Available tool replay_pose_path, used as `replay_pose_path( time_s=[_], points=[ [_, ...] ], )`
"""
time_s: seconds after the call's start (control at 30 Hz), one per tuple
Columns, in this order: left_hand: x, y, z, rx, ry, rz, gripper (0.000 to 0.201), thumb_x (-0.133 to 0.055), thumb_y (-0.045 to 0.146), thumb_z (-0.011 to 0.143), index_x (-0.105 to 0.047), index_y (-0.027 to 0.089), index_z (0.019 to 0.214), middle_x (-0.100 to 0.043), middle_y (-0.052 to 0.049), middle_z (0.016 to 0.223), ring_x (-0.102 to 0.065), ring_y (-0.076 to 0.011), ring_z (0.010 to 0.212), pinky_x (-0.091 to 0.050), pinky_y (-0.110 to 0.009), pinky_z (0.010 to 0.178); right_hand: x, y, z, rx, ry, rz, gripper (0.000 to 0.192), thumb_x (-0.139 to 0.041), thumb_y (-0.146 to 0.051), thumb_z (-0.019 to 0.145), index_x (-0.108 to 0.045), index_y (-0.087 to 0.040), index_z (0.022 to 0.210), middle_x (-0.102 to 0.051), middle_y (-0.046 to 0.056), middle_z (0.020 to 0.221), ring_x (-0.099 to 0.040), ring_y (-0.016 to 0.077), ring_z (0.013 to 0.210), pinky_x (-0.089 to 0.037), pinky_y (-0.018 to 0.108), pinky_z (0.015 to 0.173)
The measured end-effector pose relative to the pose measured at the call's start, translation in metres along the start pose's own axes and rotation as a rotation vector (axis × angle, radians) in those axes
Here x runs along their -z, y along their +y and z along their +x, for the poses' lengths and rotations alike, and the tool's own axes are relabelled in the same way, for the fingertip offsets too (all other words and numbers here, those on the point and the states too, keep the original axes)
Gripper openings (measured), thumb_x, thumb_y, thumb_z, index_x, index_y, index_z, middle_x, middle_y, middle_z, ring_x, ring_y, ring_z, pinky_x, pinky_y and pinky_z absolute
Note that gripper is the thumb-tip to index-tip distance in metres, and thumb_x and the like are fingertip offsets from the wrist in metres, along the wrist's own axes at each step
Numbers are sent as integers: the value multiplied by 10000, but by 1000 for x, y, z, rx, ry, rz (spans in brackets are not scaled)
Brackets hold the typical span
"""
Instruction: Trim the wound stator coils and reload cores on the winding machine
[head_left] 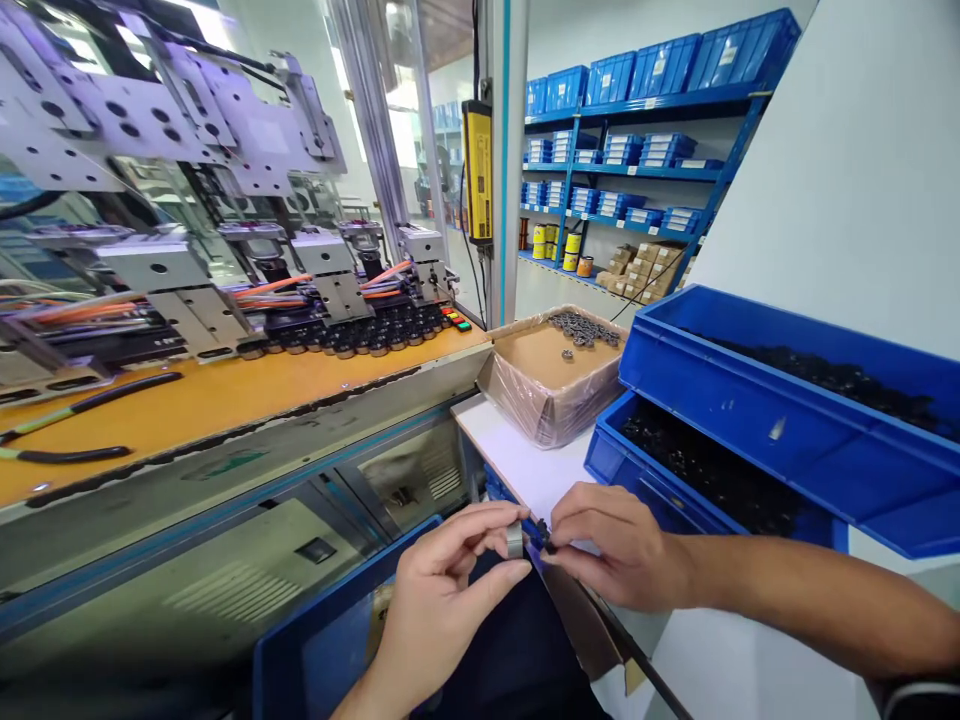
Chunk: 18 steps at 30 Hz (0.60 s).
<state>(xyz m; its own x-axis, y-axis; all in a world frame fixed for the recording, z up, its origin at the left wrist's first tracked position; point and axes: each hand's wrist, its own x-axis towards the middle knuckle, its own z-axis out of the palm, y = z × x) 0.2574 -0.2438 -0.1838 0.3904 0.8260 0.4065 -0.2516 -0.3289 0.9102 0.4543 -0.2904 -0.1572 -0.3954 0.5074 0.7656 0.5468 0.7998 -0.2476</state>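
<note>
Fingers and thumb of the left hand [442,585] pinch a small silvery metal ring [514,540], holding it up in front of the person's body, low in the middle of the scene. Right beside it, the right hand [615,545] has its fingertips pressed together on a small black part [543,541], which touches or nearly touches the ring; I cannot tell which from here. Both hands hover over the near edge of a white table [517,460]. Just behind the right hand sit two stacked blue bins [757,420] filled with dark parts. Beyond them stands a cardboard box [551,385] lined with plastic, with metal rings heaped at its far corner. To the left runs an orange-topped machine bench [210,400] with a row of fixtures. Blue shelving [637,150] stands at the back.
</note>
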Motion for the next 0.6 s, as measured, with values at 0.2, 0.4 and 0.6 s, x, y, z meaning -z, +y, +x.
replay_pose_path(
  time_s=[0.2,0.4,0.6],
  points=[
    [-21,-1,8,34,-52,-19,353,-804,68,672,-800,291,946,-811,-23,957,-746,-136,709,-616,-189,708,4,10,-8,46,21,-14,56,-580,-115,915,-605,-127,867,-653,72,768,-604,132,698,-532,238,645],
    [-30,-6,8,17,-27,19,370,-817,67,657,-800,304,941,-813,-3,970,-766,-152,812,-608,-172,758,8,12,-9,74,6,-79,71,-557,-85,913,-613,-122,890,-672,72,784,-620,131,715,-552,234,664],
    [-27,-16,4,117,11,-42,401,-846,123,657,-781,273,1023,-817,-30,907,-771,-179,766,-631,-217,726,13,13,-9,58,15,-143,79,-576,-117,920,-601,-115,994,-667,71,863,-632,125,792,-559,227,711]
  ],
)
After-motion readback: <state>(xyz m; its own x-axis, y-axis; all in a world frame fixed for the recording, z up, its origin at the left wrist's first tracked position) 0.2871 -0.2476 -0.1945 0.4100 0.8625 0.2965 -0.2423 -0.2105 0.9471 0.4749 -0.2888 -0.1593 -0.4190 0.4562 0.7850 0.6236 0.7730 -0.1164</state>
